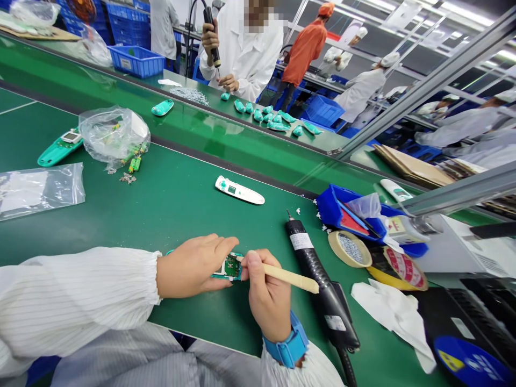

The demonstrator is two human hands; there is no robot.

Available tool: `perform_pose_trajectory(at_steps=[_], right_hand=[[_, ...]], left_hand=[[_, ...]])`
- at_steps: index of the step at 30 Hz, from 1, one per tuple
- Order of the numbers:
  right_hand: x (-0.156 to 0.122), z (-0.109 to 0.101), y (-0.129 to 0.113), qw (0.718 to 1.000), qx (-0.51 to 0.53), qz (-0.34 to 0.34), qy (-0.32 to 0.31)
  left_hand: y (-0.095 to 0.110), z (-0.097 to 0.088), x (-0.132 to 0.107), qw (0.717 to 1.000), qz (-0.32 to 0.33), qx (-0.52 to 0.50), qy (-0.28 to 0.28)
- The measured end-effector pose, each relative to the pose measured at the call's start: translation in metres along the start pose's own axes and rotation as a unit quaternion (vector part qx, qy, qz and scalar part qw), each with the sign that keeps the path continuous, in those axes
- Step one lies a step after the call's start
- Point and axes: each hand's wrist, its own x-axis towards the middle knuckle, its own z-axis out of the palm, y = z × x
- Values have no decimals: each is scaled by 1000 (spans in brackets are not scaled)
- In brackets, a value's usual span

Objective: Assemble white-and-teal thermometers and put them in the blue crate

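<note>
1. Factory workroom, with metal framing overhead, workers in white smocks and caps along the benches, and blue plastic crates [136,61] by the far side of the line
2. Green desk [173,226] stretches across the view, and a second green desk [322,141] runs beyond it
3. Across that second desk, a co-worker in a white smock [250,54] grips a black electric screwdriver [212,35] upright in 1 hand, with teal device shells [262,115] lying in a loose row nearby
4. Near the right edge sit a blue tray [342,212] stuffed with papers and plastic, a white cloth [391,317], a roll of masking tape [350,249], and a roll of red-printed yellow tape [397,271]
5. Toward the left lie a flat plastic bag [40,191], a crumpled plastic bag [113,134], and a teal device with a small screen [60,148]; a white device [239,190] lies alone mid-desk
6. Just beside the right hand [268,295], a black corded screwdriver [318,274] lies on the desk
7. Held in the left hand [193,267], a small teal housing [226,274] sits just above the desk, its fingers [220,252] curled over it
8. Inside that housing, a green circuit board [231,267] faces up
9. Pinched firmly in the right hand's fingers [252,269], a beige stick [290,278] reaches its tip to the housing, and a blue wristband [286,341] circles that wrist
</note>
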Motion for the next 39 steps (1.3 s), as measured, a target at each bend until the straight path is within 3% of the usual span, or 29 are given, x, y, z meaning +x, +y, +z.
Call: perform_pose_trajectory(at_steps=[20, 24, 30, 39], right_hand=[[4, 5, 0, 997, -65, -32, 3], [3, 1, -3, 1000, -10, 0, -9], [-14, -17, 2, 988, 110, 66, 89], [-29, -17, -3, 998, 27, 43, 36]], left_hand=[[-1, 5, -1, 999, 16, 4, 32], [1, 2, -2, 1000, 4, -6, 21], [3, -2, -3, 1000, 3, -5, 3], [3, -3, -2, 1000, 8, -12, -10]])
